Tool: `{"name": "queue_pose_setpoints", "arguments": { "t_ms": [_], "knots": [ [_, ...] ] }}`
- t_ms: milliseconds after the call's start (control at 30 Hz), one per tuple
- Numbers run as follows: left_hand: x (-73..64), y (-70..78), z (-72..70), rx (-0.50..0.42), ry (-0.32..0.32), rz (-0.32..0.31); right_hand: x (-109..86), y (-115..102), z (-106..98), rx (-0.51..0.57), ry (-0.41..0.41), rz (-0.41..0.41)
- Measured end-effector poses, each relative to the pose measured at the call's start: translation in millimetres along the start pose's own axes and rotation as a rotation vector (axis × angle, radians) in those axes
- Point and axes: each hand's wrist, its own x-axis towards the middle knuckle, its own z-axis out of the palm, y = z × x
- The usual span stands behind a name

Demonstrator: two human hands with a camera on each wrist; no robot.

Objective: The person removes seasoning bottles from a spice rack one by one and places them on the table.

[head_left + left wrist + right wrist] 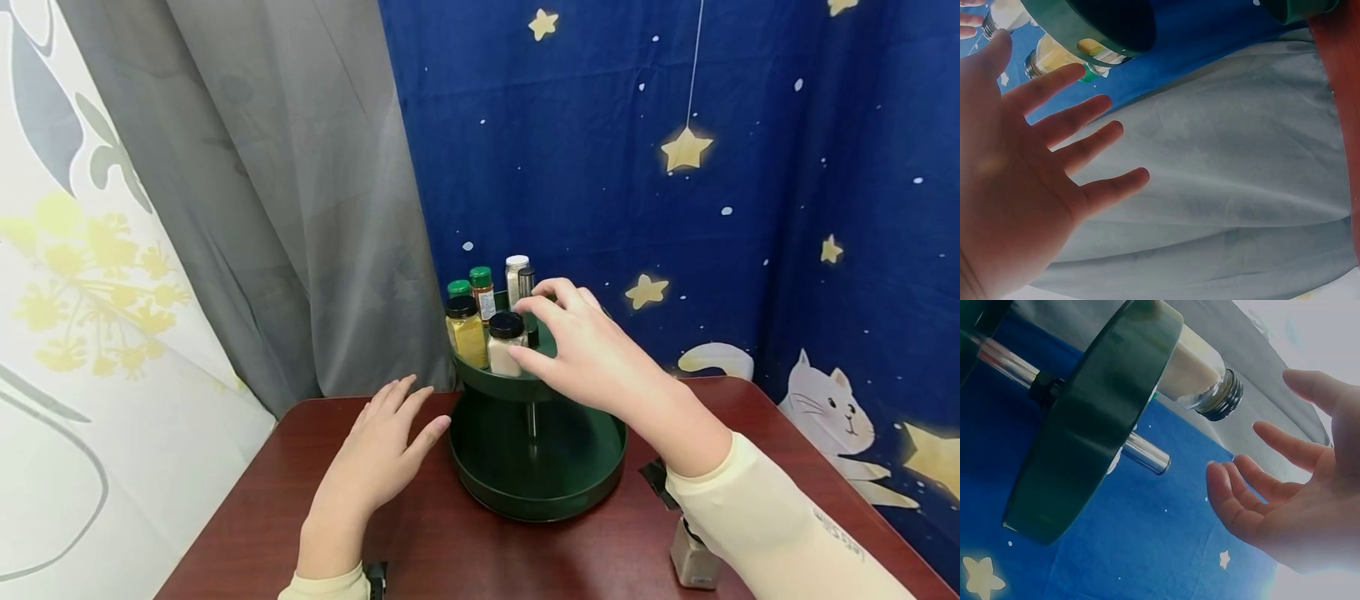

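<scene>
A green two-tier turntable rack (510,387) stands on the table. On its upper tier, at the front, is a square glass jar (506,354) of pale powder with a black lid. My right hand (581,346) is just to the right of this jar, thumb and fingers spread and gently bent; the right wrist view shows a gap between the fingertips and the black lid (1225,397). Beside the jar stands a black-lidded jar of yellow powder (468,337). My left hand (378,454) hovers left of the rack, holding nothing, its fingers spread apart.
Behind the front jars are green-capped bottles (483,296) and a white-capped bottle (514,279) near the metal post (527,283). The lower tier (536,504) sits beneath. A jar of greyish powder (693,558) stands on the red-brown table (247,517) near my right sleeve. Curtains hang behind.
</scene>
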Motion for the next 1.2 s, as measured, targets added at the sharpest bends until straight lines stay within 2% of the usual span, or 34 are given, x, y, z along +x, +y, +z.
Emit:
{"name": "queue_pose_setpoints", "arguments": {
  "t_ms": [400,667,1000,1200],
  "knots": [
    [0.3,-0.5,0.0,0.004,0.005,0.006,5.4,-3.3,7.8,0.025,-0.079,-0.008],
    [1.8,0.2,-0.9,0.002,-0.023,-0.010,6.3,-3.3,15.6,0.047,-0.108,0.003],
    [1.6,0.3,-1.0,0.000,-0.032,-0.012,10.2,-1.9,21.7,0.057,-0.088,-0.004],
    [0.4,0.5,-0.8,-0.006,-0.035,-0.018,17.4,-0.7,28.3,0.070,-0.046,-0.018]
  ]
}}
